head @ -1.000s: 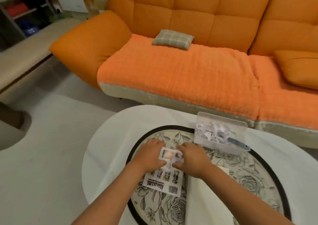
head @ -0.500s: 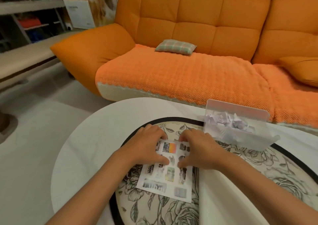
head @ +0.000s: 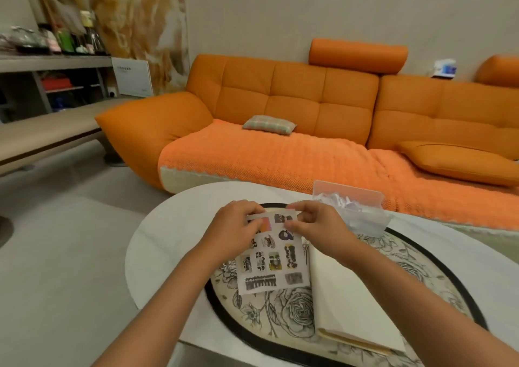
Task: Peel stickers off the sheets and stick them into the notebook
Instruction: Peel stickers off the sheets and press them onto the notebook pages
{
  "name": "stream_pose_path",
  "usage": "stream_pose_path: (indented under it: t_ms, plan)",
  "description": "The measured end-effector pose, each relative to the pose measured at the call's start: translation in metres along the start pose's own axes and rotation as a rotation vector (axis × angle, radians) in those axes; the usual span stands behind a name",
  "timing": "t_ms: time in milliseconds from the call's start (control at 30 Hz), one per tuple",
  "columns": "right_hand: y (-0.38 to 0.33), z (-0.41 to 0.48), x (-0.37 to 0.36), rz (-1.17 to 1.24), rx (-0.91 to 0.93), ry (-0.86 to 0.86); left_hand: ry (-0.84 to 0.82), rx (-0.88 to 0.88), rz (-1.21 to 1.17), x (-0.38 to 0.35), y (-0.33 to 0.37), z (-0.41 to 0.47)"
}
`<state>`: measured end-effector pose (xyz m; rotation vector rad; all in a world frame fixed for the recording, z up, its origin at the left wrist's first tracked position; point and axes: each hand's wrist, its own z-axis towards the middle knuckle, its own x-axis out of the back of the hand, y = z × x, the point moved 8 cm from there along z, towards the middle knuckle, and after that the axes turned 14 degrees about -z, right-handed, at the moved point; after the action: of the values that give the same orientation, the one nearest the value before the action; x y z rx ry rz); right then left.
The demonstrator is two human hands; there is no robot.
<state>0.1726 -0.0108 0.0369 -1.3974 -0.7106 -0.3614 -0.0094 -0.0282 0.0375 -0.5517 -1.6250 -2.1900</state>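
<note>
A white sticker sheet [head: 271, 265] with several small dark picture stickers is lifted at its far end above the table. My left hand [head: 233, 230] grips the sheet's upper left part, fingers curled over its top edge. My right hand [head: 314, 226] pinches the sheet's upper right corner, thumb on the front. A cream notebook [head: 345, 305] lies open on the table just right of the sheet, its blank page facing up.
The round white table [head: 174, 243] has a black-rimmed floral inset [head: 283, 316]. A clear plastic box [head: 351, 206] of crumpled white paper stands behind my right hand. An orange sofa [head: 280, 147] with a plaid cushion [head: 269, 124] lies beyond; shelves [head: 53, 66] at left.
Both hands have lifted the sheet's far end off the table and shifted to its top edge. The camera has tilted upward, showing more of the wall and sofa.
</note>
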Motion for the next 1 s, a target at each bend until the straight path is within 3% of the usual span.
stream_pose_path:
  t_ms: [167,300,433,567,800,1000]
  plan:
    - [-0.042,-0.022,0.003,-0.038,0.089,0.027,-0.104,0.123,-0.146,0.017,0.013,-0.031]
    - [-0.077,-0.020,-0.010,-0.175,0.203,0.056,0.031,0.156,-0.307,0.043,0.020,-0.045]
    - [-0.098,-0.026,-0.018,-0.569,0.402,0.332,0.077,0.293,-0.583,0.046,0.005,-0.058]
    - [-0.099,-0.045,-0.033,-0.701,0.617,0.465,0.004,0.355,-0.690,0.030,-0.006,-0.067]
    - [-0.073,-0.060,-0.038,-0.657,0.691,0.501,-0.039,0.423,-0.780,0.005,-0.017,-0.078]
    - [-0.050,-0.060,-0.035,-0.596,0.679,0.494,0.012,0.384,-0.697,-0.006,-0.023,-0.071]
